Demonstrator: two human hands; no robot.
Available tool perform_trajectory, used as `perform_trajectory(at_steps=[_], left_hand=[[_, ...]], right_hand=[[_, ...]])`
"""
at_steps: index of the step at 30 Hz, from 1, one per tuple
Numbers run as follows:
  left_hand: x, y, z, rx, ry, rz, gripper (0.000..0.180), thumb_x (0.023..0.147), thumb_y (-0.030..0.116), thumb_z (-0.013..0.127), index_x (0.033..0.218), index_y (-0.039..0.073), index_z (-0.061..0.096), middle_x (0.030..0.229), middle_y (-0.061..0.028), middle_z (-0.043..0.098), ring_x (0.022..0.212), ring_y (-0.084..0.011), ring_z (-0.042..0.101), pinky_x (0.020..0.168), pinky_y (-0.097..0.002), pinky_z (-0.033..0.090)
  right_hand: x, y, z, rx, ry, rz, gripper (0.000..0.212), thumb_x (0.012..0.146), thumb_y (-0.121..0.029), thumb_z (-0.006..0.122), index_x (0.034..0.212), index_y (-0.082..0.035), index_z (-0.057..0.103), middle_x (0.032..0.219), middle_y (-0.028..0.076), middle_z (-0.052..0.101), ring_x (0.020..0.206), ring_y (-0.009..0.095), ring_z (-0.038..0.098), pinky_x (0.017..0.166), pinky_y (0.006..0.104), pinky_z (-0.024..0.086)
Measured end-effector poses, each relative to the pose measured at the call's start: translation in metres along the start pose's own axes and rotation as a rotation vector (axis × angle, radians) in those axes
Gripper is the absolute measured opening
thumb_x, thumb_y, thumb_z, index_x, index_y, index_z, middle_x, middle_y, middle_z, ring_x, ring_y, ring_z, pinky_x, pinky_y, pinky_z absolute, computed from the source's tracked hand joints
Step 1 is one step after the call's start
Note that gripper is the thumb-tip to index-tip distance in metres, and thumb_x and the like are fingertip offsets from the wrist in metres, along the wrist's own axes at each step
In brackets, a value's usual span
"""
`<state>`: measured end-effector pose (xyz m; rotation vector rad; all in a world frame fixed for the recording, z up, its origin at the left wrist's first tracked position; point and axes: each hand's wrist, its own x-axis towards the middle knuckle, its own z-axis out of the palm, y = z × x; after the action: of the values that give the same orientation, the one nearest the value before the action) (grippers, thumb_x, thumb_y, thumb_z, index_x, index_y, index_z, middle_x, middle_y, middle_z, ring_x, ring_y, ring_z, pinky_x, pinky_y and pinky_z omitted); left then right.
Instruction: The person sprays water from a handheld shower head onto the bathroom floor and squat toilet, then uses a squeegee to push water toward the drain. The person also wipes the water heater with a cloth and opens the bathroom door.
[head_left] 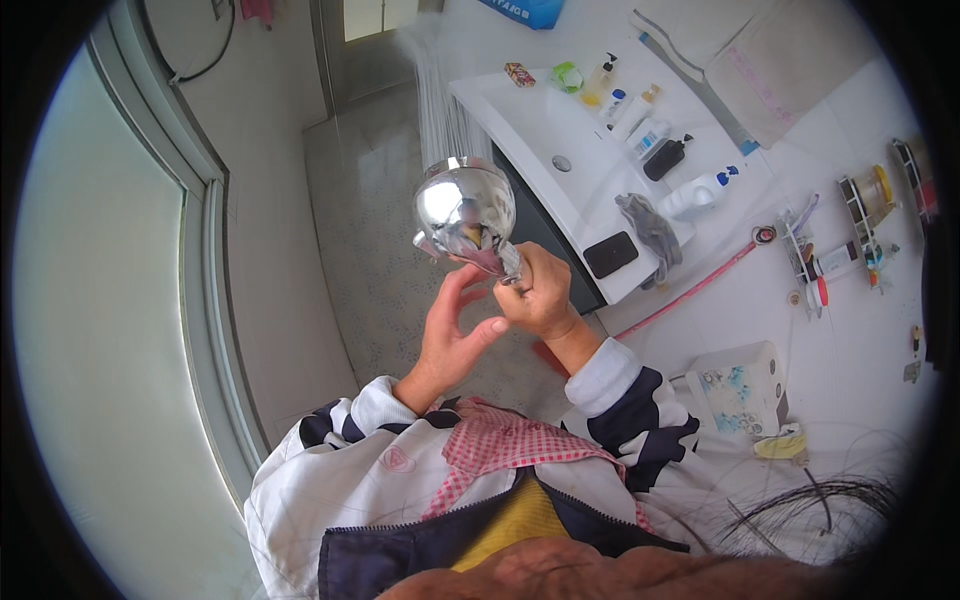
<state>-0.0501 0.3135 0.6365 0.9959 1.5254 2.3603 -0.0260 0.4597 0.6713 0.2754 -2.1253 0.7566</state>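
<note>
A shiny chrome shower head [465, 208] is held up in front of me, and water streams [440, 95] spray from it toward the far side of the room. My right hand [540, 292] is closed around its handle just below the round head. My left hand [452, 325] is raised beside it with fingers spread, fingertips close to the handle and the right hand's thumb, holding nothing.
A white sink counter [520, 115] stands to the right with bottles [705, 190], a grey cloth [650, 228] and a black phone [610, 254]. A red hose [690, 290] runs along the white wall. A glass panel [110, 300] fills the left. Grey tiled floor [370, 210] lies below.
</note>
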Motion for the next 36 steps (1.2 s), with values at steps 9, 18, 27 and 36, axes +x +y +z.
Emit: perform_trajectory(at_steps=[9,18,27,36], left_hand=[[-0.013,0.008,-0.01,-0.061,-0.05,-0.187,0.055,0.082,0.018,0.07,0.126,-0.004,0.045,0.132,-0.0166,0.048,0.117,-0.0219,0.048,0.101,-0.0359,0.037],[-0.037,0.019,-0.02,-0.018,-0.013,-0.19,0.05,0.08,0.01,0.07,0.121,-0.004,0.046,0.13,-0.0219,0.048,0.118,-0.0251,0.048,0.1,-0.0375,0.038],[-0.073,0.024,-0.02,0.012,0.07,-0.285,0.05,0.077,0.006,0.072,0.118,-0.004,0.046,0.128,-0.0236,0.048,0.118,-0.0271,0.048,0.1,-0.0397,0.039],[-0.072,0.033,-0.021,0.19,-0.023,-0.099,0.053,0.076,0.008,0.075,0.119,-0.003,0.045,0.128,-0.0242,0.048,0.117,-0.0283,0.049,0.099,-0.0409,0.04]], right_hand=[[-0.036,-0.021,0.034,-0.004,-0.056,-0.11,0.019,0.075,-0.015,0.066,0.083,-0.001,0.056,0.077,0.011,0.06,0.067,0.029,0.063,0.056,0.0366,0.051],[-0.059,-0.037,0.044,0.152,-0.145,-0.042,0.018,0.078,-0.015,0.063,0.088,-0.001,0.056,0.082,0.012,0.061,0.071,0.031,0.062,0.059,0.0398,0.051],[-0.079,-0.054,0.023,0.282,-0.419,0.131,0.031,0.077,-0.014,0.061,0.106,-0.003,0.055,0.096,0.013,0.059,0.091,0.033,0.056,0.079,0.0416,0.041],[-0.076,-0.063,0.018,0.306,-0.339,0.085,0.027,0.075,-0.01,0.059,0.101,-0.004,0.054,0.092,0.013,0.058,0.089,0.031,0.055,0.077,0.0405,0.039]])
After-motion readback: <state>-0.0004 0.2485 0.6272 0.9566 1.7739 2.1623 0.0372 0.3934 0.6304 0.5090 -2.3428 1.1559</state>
